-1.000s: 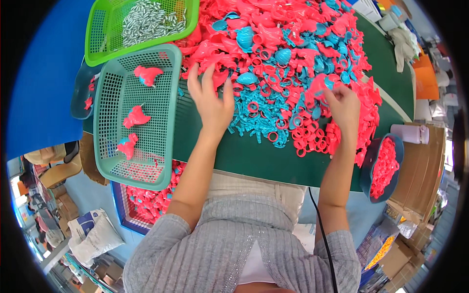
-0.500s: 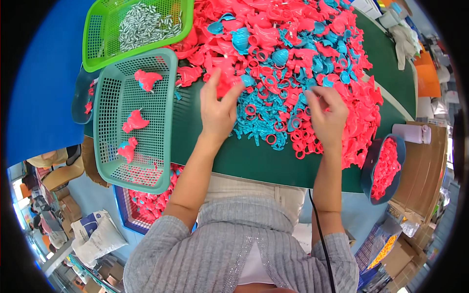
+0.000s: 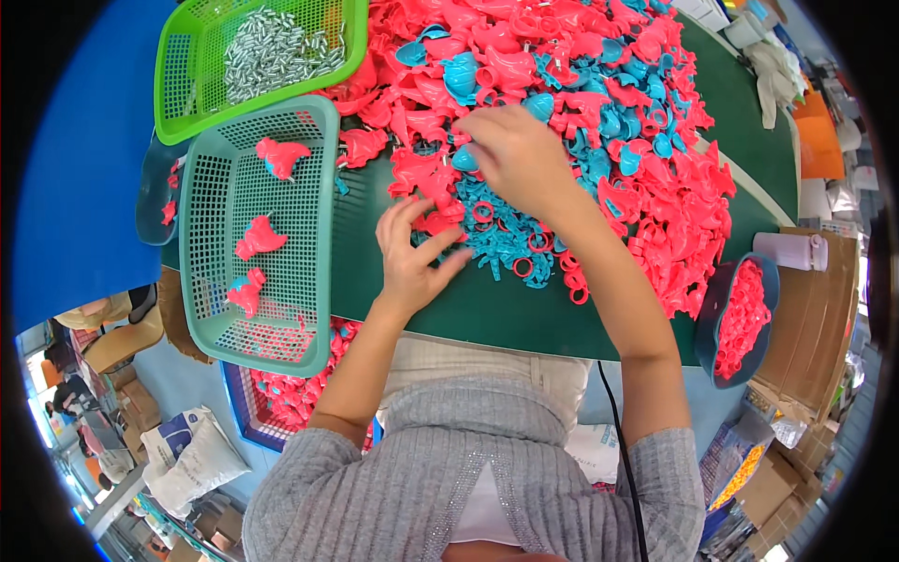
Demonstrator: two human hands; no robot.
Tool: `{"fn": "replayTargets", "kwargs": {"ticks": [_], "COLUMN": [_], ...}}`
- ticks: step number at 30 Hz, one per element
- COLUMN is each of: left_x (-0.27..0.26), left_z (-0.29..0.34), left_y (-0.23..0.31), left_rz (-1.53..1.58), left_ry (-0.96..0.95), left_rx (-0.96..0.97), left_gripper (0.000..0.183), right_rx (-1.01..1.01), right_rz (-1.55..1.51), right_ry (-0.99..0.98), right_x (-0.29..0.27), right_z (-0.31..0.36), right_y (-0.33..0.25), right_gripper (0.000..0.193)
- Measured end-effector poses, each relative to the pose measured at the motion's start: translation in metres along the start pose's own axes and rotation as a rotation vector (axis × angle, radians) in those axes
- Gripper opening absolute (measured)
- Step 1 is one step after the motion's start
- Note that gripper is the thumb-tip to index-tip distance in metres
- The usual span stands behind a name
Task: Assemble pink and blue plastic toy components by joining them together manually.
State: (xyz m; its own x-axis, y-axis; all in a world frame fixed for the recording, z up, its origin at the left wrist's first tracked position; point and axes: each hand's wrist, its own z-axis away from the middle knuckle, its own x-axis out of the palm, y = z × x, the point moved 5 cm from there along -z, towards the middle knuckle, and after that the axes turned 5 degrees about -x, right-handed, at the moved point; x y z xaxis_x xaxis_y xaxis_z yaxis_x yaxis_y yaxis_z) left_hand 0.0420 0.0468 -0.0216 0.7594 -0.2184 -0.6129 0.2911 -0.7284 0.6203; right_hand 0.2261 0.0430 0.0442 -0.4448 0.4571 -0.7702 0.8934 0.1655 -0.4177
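My left hand [image 3: 412, 258] is low over the near left edge of the heap, fingers spread and curved around a pink plastic part [image 3: 438, 221]. A firm hold on it does not show. My right hand [image 3: 520, 155] reaches across to the left, above the heap, with its fingers bent down and together; what they grip is hidden. Beside its fingertips sits a blue shell piece [image 3: 464, 158]. Just beyond my left hand lies a pink part [image 3: 412, 172] with a small silver pin. The heap [image 3: 506, 70] mixes pink bodies, blue shells and pink rings.
At left stands a teal basket [image 3: 332, 225] holding three pink-and-blue figures. Behind it, a green basket [image 3: 360, 47] holds silver pins. A dark bowl [image 3: 768, 323] of pink rings sits at the right edge. A black cable [image 3: 613, 421] hangs in front of me.
My left hand has drawn back toward me from the pink part it was at. My right hand has swung left and farther in, over the middle of the heap.
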Motion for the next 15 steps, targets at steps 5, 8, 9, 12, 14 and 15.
{"fn": "replayTargets", "kwargs": {"ticks": [5, 8, 9, 12, 14, 15], "left_x": [0.003, 0.003, 0.002, -0.007, -0.011, -0.008], "left_z": [0.005, -0.001, -0.005, -0.027, -0.040, -0.038], "left_y": [-0.017, -0.016, -0.014, 0.005, 0.016, 0.015], "left_rz": [0.071, 0.094, 0.155, 0.276, 0.384, 0.387], "left_ry": [0.061, 0.076, 0.108, 0.120, 0.039, 0.036], "left_rx": [-0.132, -0.201, -0.253, -0.313, -0.349, -0.349], "left_gripper": [0.033, 0.052, 0.059, 0.071, 0.064, 0.064], "right_rx": [-0.160, -0.273, -0.326, -0.364, -0.373, -0.370], "right_rz": [0.210, 0.155, 0.116, 0.217, 0.221, 0.224], "right_ry": [-0.352, -0.239, -0.152, -0.041, 0.016, 0.015], "right_x": [0.048, 0.047, 0.042, 0.016, 0.003, -0.003], "right_z": [0.002, -0.001, 0.000, -0.003, -0.002, 0.002], "right_y": [-0.024, -0.024, -0.026, -0.047, -0.062, -0.066], "right_gripper": [0.030, 0.027, 0.027, 0.025, 0.023, 0.023]}}
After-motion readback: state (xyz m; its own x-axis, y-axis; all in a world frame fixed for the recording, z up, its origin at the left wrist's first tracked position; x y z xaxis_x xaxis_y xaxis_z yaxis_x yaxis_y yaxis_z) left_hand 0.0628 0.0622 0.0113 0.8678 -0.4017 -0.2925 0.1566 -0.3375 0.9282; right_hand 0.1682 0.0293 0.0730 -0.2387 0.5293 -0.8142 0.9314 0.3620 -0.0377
